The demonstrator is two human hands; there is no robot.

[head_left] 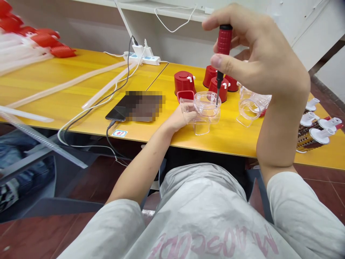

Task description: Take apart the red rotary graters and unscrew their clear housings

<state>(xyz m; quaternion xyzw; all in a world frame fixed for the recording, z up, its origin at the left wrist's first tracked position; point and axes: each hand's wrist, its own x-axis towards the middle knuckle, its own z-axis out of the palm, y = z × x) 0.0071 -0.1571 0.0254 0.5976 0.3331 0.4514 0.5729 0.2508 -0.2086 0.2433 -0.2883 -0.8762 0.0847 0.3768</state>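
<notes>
My right hand point(248, 54) is raised over the table, its fingers around the red handle of a screwdriver point(224, 41). The screwdriver points down, with its tip at the rim of a clear plastic housing point(206, 104); I cannot make out a screw there. My left hand point(183, 117) grips that housing from its left side, seen partly through the clear plastic. The housing has a round opening on top and a bent part below. Just behind it are a red plastic part point(185, 95) and a red cup-shaped part point(184, 82).
More red cups point(210, 75) and clear housings point(249, 109) stand behind and to the right. Metal drum graters point(318, 135) with white ends lie at the right edge. A phone point(117, 112), cables, a power strip point(142, 57) and long clear tubes point(107, 86) lie to the left.
</notes>
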